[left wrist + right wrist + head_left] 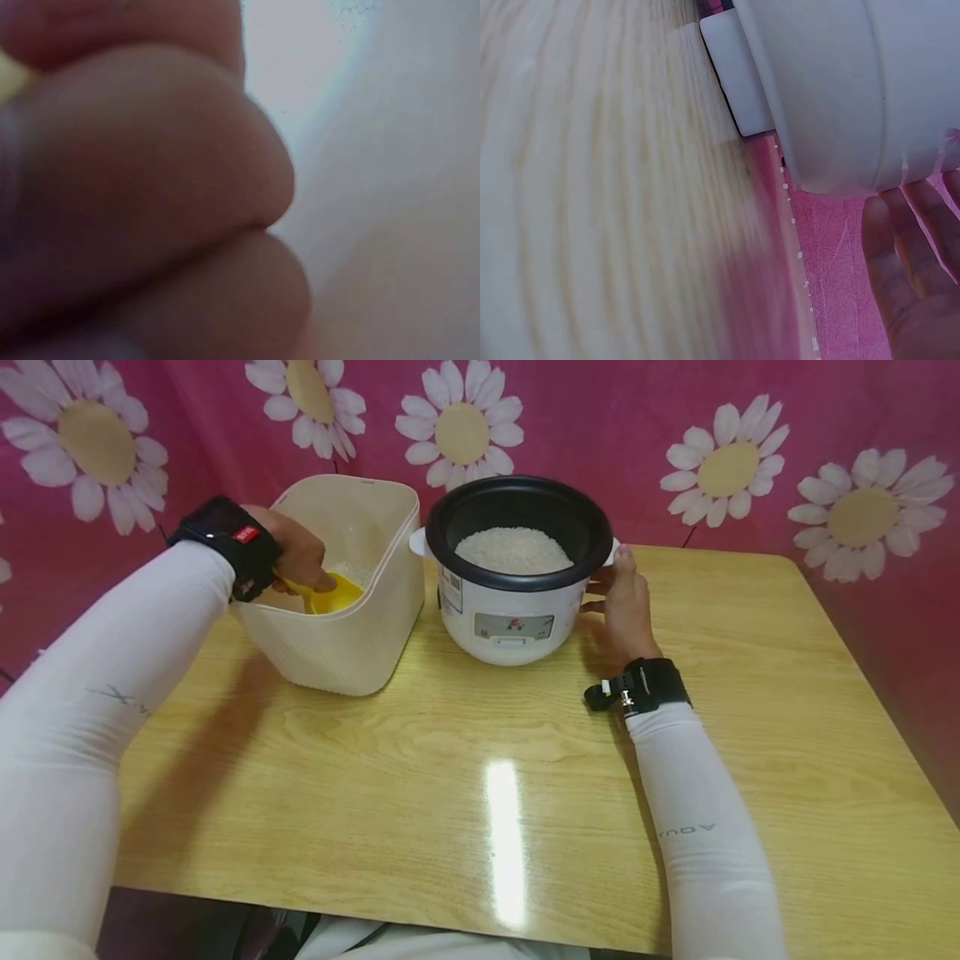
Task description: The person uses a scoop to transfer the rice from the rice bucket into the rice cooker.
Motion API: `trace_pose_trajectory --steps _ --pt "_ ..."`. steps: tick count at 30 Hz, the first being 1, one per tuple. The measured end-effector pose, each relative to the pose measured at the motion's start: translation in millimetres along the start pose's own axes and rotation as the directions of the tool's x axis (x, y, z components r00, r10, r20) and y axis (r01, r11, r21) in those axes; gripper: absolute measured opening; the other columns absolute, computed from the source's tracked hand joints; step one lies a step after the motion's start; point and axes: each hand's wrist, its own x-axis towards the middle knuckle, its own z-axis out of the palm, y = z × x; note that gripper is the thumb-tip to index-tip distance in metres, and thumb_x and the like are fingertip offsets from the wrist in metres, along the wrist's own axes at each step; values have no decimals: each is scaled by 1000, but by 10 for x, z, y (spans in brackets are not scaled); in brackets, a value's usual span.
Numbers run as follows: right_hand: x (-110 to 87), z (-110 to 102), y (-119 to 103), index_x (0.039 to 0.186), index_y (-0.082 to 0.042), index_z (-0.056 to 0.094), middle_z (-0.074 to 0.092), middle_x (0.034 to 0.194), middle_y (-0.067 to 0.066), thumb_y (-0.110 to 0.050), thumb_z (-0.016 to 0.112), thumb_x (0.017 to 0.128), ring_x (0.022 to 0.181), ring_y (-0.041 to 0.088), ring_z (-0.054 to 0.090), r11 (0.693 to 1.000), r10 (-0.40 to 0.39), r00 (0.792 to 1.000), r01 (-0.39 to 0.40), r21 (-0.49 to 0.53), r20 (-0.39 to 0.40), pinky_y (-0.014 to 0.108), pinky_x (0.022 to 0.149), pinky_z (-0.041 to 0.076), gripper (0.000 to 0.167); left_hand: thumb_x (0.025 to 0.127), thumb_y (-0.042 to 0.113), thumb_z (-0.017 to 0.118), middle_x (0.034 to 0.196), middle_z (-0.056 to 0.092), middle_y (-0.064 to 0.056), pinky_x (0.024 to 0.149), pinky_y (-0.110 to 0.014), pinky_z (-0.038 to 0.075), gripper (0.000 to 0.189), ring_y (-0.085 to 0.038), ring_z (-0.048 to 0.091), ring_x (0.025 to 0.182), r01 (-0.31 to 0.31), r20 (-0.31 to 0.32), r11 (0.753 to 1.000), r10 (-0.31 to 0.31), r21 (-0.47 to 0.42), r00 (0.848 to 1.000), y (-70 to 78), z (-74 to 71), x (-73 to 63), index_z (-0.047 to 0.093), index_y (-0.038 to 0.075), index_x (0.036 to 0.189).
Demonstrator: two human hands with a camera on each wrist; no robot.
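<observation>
My left hand (300,552) grips the handle of a yellow scoop (335,595) inside a cream rice bin (345,652). Rice (352,574) shows low in the bin, just beyond the scoop. In the left wrist view, curled fingers (165,165) fill most of the picture. To the right of the bin stands a white rice cooker (498,647), its lid off and a mound of white rice (513,552) in its black inner pot (555,502). My right hand (628,610) rests against the cooker's right side by the handle, fingers extended.
Both bin and cooker stand at the far side of a wooden table (375,793). Behind them hangs a pink cloth (600,435) with white daisies. The cooker's left handle (418,542) sits close to the bin's wall.
</observation>
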Motion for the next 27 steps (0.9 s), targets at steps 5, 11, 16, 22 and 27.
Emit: trace_pose_trajectory --steps 5,11,16,22,27 --pt "9 27 42 126 -19 66 69 125 11 -67 16 104 107 18 66 1000 -19 1000 19 7 2 37 86 59 72 103 49 51 74 56 0 58 -25 44 48 -16 52 66 8 5 1000 -8 -29 1000 -38 28 8 66 4 110" --pt "7 43 53 126 -18 66 69 125 11 -69 17 104 106 17 66 1000 -18 1000 18 1 14 37 87 59 74 103 49 54 81 56 -4 60 -25 47 51 -18 54 68 30 -13 992 -32 -121 999 -34 65 -36 59 2 122" --pt "5 25 39 129 -19 66 69 128 12 -69 15 104 106 17 68 1000 -17 1000 17 -13 12 39 90 60 76 102 51 55 81 59 -4 60 -26 49 53 -19 55 69 67 -55 986 -76 -151 996 4 24 -95 58 2 123" --pt "3 -3 26 130 -20 65 68 129 12 -70 16 104 107 18 67 1000 -5 1000 5 -21 6 40 92 59 75 101 56 55 85 60 -6 63 -27 53 57 -21 56 72 110 -121 972 -138 -208 983 40 -79 -170 55 4 124" --pt "-4 -13 20 129 -20 66 68 129 13 -70 16 103 107 19 68 1000 -10 1000 10 -16 4 46 95 59 76 104 54 50 86 60 -6 64 -27 51 55 -21 55 72 83 -110 987 -99 -135 989 24 -167 -200 56 2 121"
